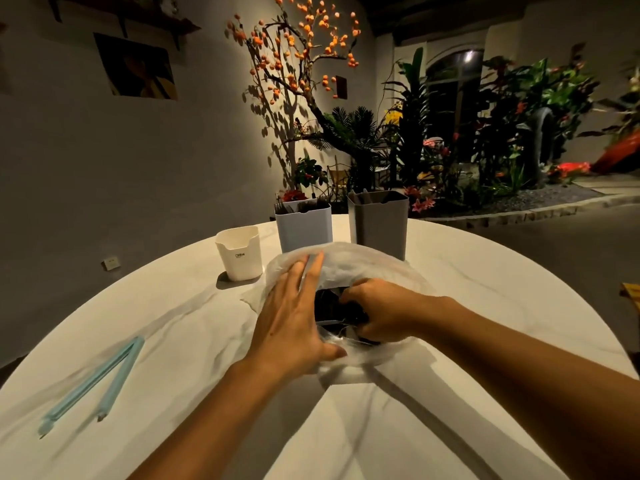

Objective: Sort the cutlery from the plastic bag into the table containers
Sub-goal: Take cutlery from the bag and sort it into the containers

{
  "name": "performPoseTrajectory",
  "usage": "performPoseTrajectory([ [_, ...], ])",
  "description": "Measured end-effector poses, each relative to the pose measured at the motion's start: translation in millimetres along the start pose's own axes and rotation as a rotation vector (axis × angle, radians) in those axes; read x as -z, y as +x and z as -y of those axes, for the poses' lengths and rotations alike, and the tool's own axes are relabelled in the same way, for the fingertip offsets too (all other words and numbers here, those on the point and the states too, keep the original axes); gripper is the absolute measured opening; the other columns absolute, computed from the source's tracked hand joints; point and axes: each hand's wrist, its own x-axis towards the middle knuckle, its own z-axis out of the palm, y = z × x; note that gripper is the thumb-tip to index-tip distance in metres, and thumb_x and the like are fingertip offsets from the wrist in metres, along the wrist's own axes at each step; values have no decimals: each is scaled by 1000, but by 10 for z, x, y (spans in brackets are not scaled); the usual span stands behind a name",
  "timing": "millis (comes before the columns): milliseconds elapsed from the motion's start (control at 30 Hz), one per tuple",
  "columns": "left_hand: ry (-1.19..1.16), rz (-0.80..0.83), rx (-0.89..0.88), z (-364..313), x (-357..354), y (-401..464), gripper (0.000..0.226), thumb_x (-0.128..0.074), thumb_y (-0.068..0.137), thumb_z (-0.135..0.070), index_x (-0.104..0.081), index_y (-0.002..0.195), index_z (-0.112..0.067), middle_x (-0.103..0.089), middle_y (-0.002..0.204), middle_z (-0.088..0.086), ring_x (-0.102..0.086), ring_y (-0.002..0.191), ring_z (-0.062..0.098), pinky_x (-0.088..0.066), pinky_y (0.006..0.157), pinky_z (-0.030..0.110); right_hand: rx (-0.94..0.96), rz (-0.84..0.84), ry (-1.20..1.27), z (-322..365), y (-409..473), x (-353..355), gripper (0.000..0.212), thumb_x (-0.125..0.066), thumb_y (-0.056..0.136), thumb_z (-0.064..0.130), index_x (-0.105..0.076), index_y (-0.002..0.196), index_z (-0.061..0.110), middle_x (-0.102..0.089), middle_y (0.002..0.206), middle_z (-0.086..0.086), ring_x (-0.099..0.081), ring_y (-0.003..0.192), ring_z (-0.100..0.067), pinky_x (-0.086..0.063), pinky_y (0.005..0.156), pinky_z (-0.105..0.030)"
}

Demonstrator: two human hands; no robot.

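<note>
On the left of the round white surface (485,289) lies a pale blue bag clip (93,382), its 2 arms spread in a narrow V. Farther back stands a white container (239,254), then a light blue container (304,226) with dark cutlery handles showing above its rim, then a taller grey container (379,225) with a few dark handles inside.

In front of these 3 sits the clear plastic bag (363,261), its mouth open toward the person. The left forearm reaches in from the lower left, and the left hand (294,317) lies flat on the bag's left side, fingers (311,268) straight and close together, pointing away, thumb along the near edge of the opening. The right forearm comes in from the lower right, wrist bent inward. The right hand (377,313) is inside the bag's mouth, fingers curled around a dark bundle of cutlery (332,310) that sits in the bag between both hands.
</note>
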Motion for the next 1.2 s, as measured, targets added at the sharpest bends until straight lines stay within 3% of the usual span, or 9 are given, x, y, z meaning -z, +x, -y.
performPoseTrajectory([
  [167, -160, -19, 30, 146, -135, -30, 133, -69, 50, -78, 33, 133, -57, 13, 161, -15, 14, 148, 8, -2, 123, 41, 3, -229, 120, 133, 194, -288, 38, -47, 100, 38, -52, 137, 30, -56, 134, 2, -50, 123, -21, -42, 107, -38],
  [333, -71, 50, -28, 302, -87, -56, 127, -62, 51, -76, 37, 128, -61, 19, 160, -16, 19, 149, 12, 2, 123, 45, 94, -42, 34, 253, 253, -534, 52, -31, 99, 60, -23, 149, 47, -21, 160, 12, -16, 146, -19, -5, 120, -47],
  [433, -53, 93, -50, 404, -21, -58, 134, -72, 53, -79, 25, 142, -54, 18, 160, -20, 22, 147, 7, 8, 120, 37, 72, -229, -109, 181, 240, -370, 40, -36, 100, 51, -62, 123, 32, -60, 125, 5, -50, 122, -22, -38, 105, -41],
  [500, -69, 81, -46, 416, -41, -57, 131, -76, 54, -75, 11, 148, -50, 6, 161, -18, 9, 150, 10, -2, 123, 38, -11, -297, -94, 128, 200, -331, 31, -44, 101, 38, -67, 100, 16, -61, 96, -1, -57, 92, -21, -45, 82, -32],
  [600, -212, -8, -51, 374, -52, -62, 117, -79, 52, -73, -15, 147, -48, -25, 156, -14, -28, 141, 11, -28, 116, 32, -104, -283, -9, 148, 105, -370, 30, -51, 99, 43, -63, 119, 24, -48, 105, 6, -44, 95, -11, -39, 87, -23],
  [733, -325, -50, 6, 305, -15, -151, 68, -79, 75, -50, -41, 131, -41, -55, 131, -15, -55, 118, 10, -46, 101, 25, -91, -282, -129, 274, 128, -443, 48, -50, 93, 60, -55, 132, 33, -45, 128, 3, -38, 115, -19, -34, 103, -37],
  [900, -46, -108, 152, 244, 56, -208, 26, -50, 98, -37, -48, 124, -32, -61, 122, -6, -55, 108, 11, -53, 91, 28, -45, -207, -119, 401, 211, -480, 48, -51, 94, 56, -47, 139, 40, -41, 137, 2, -37, 125, -22, -31, 109, -42],
  [1033, 73, -167, 187, 259, 99, -201, 25, -51, 97, -37, -52, 121, -30, -64, 117, -4, -51, 110, 15, -50, 94, 29, -21, -196, -154, 405, 104, -384, 36, -59, 95, 44, -59, 130, 34, -52, 128, 2, -55, 111, -23, -43, 104, -40],
  [1200, 121, -96, 205, 266, 58, -227, 34, -66, 89, -44, -56, 120, -35, -64, 117, -9, -50, 113, 15, -46, 100, 29, -6, -231, -98, 371, 14, -423, 31, -67, 92, 32, -65, 123, 28, -59, 119, 3, -58, 101, -18, -50, 96, -32],
])
